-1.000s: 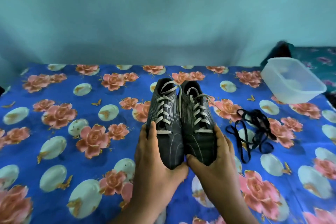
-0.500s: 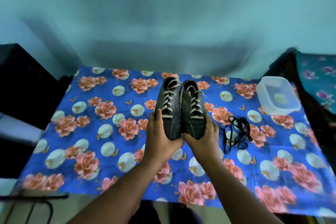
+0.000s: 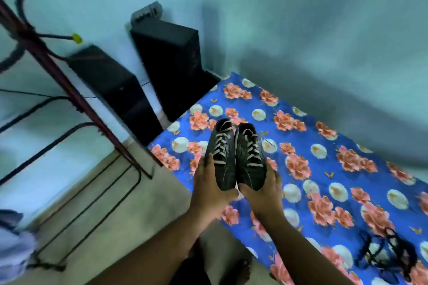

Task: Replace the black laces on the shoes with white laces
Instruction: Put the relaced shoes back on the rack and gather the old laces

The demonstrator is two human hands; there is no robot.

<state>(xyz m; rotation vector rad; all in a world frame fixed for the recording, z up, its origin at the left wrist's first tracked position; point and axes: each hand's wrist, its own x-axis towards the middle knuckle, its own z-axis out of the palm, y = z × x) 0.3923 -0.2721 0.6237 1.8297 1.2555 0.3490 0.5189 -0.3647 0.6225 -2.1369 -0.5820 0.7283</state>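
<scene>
Both hands grip the toes of the shoes: left hand (image 3: 209, 188) curls round the left shoe (image 3: 220, 157), right hand (image 3: 264, 188) round the right shoe (image 3: 250, 157), held side by side above the bed's (image 3: 347, 146) near corner. White laces (image 3: 221, 146) already run through both, so the job looks nearly done; keeping the pair level and setting it down flat should stop the loose ends slipping. Two speakers (image 3: 171, 69) and a rack (image 3: 69, 90) stand left. Black laces (image 3: 389, 252) lie tangled on the bed, well apart.

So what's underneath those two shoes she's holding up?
Below the shoes, held by the left hand and right hand, lies the flowered blue cloth. Their soles are hidden.
</scene>
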